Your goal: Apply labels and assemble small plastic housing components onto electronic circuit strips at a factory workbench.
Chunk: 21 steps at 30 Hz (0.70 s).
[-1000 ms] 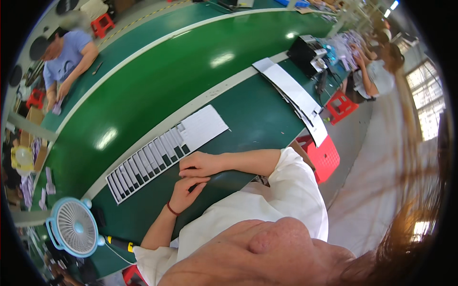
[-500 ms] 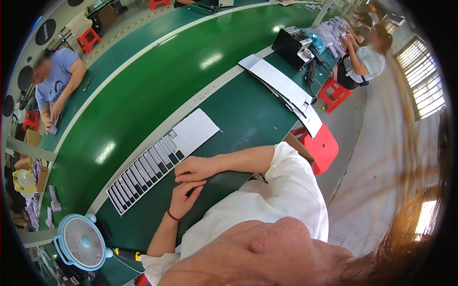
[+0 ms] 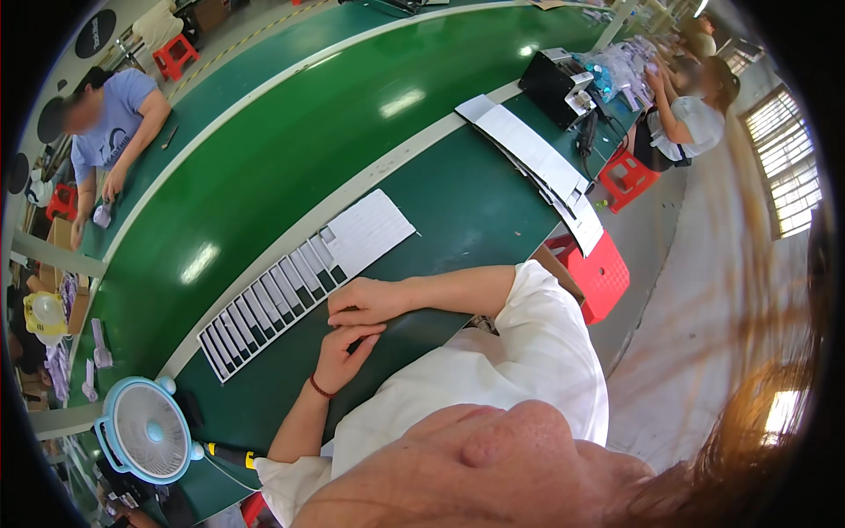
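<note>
My two hands meet above the green tabletop, beside a long white slotted tray. My left hand, a dark red bracelet at its wrist, has its thumb apart from its fingers, with bare table showing in the gap. Its fingertips touch or nearly touch the underside of my right hand. That right hand is curled, its fingers bent inward; whether anything is inside cannot be seen. Dark gaps and pale strips alternate along the tray. Over its far right end lies a white sheet.
A light blue fan stands at lower left, near a yellow-and-black tool. White boards and a black machine lie farther right. A red stool is beside the table. A green belt runs beyond; co-workers sit across and at right.
The view has shifted slightly. My hands keep the same pose by the tray. The co-worker across the belt has moved their hands and the small pale thing there.
</note>
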Motion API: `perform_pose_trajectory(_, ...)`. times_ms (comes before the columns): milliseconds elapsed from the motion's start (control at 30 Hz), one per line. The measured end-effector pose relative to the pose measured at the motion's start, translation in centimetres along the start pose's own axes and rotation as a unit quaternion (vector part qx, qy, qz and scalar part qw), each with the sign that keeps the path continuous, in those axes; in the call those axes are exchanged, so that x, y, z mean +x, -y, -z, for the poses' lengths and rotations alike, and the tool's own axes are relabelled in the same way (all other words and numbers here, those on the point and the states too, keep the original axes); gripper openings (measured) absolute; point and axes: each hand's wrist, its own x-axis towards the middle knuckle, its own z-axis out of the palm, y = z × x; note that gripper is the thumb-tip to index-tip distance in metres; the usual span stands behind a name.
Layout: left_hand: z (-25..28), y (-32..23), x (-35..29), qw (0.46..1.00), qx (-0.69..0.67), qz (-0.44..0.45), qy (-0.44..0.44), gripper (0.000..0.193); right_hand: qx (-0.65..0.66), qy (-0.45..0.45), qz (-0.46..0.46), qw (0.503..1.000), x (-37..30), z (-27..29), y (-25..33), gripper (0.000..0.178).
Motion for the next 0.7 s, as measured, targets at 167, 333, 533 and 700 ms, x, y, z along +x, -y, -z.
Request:
perform_pose_trajectory(167,0.04,-0.33,0.16,1.000,0.010,-0.023,-0.009,0.022,0.000,0.002,0.001,1.000,0.01,0.02,0.09,0.028)
perform_pose_trajectory(333,0.00,-0.23,0.04,1.000,0.001,-0.027,-0.012,0.023,0.006,0.003,0.000,1.000,0.11,0.11,0.42,0.028)
perform_pose_trajectory(533,0.04,-0.20,0.03,1.000,-0.002,-0.024,-0.009,0.023,-0.017,0.016,0.015,1.000,0.03,0.15,-0.07,0.022)
perform_pose_trajectory(700,0.00,0.15,-0.06,1.000,-0.003,-0.018,-0.004,0.023,-0.004,0.003,0.011,1.000,0.12,0.07,0.10,0.027)
